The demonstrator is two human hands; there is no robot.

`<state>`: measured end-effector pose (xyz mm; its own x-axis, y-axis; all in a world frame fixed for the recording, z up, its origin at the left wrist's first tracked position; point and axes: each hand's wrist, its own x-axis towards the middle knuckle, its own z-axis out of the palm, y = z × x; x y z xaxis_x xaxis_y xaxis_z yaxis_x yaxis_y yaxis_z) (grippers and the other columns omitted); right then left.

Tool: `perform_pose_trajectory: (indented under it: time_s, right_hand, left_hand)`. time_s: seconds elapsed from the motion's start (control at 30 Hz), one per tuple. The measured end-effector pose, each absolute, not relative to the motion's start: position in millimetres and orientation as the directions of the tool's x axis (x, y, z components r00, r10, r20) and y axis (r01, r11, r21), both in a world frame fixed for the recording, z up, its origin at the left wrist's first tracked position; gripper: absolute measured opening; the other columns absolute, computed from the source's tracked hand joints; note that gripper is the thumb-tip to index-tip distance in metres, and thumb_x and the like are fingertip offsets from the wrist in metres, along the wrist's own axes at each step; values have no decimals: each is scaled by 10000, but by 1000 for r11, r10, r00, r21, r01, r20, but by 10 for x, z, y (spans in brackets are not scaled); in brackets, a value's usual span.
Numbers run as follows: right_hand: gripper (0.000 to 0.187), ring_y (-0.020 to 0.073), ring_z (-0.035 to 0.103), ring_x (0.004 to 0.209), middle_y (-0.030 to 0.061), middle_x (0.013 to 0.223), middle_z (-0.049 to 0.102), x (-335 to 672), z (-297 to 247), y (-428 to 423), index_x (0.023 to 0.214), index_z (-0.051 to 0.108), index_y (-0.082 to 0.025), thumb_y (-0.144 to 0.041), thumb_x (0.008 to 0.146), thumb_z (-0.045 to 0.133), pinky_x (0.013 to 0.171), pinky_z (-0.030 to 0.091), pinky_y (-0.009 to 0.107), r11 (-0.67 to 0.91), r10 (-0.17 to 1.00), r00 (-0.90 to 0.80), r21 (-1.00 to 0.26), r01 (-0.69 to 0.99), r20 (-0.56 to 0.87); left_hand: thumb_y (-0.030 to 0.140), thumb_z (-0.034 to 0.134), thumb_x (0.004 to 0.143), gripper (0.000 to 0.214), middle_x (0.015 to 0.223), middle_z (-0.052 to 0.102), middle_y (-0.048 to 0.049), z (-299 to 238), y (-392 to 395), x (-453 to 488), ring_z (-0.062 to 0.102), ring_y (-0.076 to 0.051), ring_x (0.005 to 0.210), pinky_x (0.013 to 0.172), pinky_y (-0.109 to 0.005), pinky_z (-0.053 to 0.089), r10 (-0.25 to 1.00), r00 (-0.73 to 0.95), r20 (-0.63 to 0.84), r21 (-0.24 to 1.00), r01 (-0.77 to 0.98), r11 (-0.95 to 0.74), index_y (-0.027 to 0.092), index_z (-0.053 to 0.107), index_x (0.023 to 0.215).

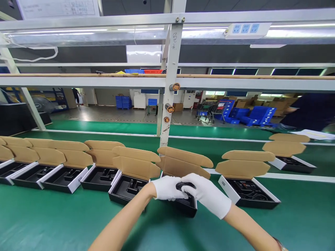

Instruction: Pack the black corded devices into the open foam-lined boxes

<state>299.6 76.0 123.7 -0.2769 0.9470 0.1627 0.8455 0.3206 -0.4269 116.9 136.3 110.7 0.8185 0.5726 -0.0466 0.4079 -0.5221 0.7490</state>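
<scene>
Both my hands wear white gloves and meet over an open black-and-white carton [192,209] with its brown lid standing up. My right hand [204,191] is closed around a dark bundle [186,184] that looks like a coiled black cable. Against the same bundle, from the left, the fingers of my left hand [169,188] are pressed together, low over the carton. Most of the carton's inside is hidden by the gloves. Just left stands another open carton [121,197] with a black fitting [134,186] in its insert. To the right, an open carton [258,202] holds black cables [247,190].
More open cartons [65,179] line the green table [78,216] to the left, and one carton [298,167] stands far right. A white post [171,69] rises behind my hands, carrying a shelf rail [104,82]. A person [311,111] stands across the table, near papers [315,134].
</scene>
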Motion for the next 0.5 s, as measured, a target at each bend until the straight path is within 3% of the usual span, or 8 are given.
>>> perform_pose_trajectory:
  time_s: [0.13, 0.23, 0.37, 0.5]
  right_hand:
    - [210, 249, 669, 879, 57, 919, 710, 2921, 1039, 794, 949, 681, -222, -301, 926, 488, 742, 483, 334, 172, 984, -175, -147, 974, -11]
    - [240, 273, 683, 857, 94, 901, 721, 2848, 868, 840, 960, 717, -201, -282, 934, 494, 697, 476, 333, 235, 963, -226, 52, 971, -146]
    - [216, 273, 691, 837, 89, 857, 731, 2907, 770, 918, 918, 763, -209, -284, 899, 561, 703, 482, 332, 301, 934, -274, 91, 949, -228]
    - [140, 300, 683, 870, 108, 875, 729, 3111, 768, 966, 856, 786, -177, -258, 805, 685, 726, 487, 347, 299, 925, -263, 97, 949, -274]
  left_hand:
    - [486, 684, 724, 335, 930, 722, -22, 964, 1703, 1218, 648, -272, 885, 829, -372, 490, 500, 864, -59, 606, 429, -670, 289, 727, 991]
    - [501, 724, 688, 362, 999, 736, -13, 764, 1879, 1255, 653, -276, 942, 866, -369, 486, 448, 888, -106, 520, 434, -736, 312, 750, 996]
    - [494, 687, 751, 343, 963, 744, 1, 575, 1919, 1301, 667, -236, 858, 788, -323, 505, 401, 910, -104, 428, 405, -808, 341, 743, 1052]
    - [499, 550, 880, 298, 1005, 725, -26, 481, 1763, 1326, 641, -224, 880, 785, -318, 484, 344, 939, 4, 316, 325, -891, 330, 753, 1019]
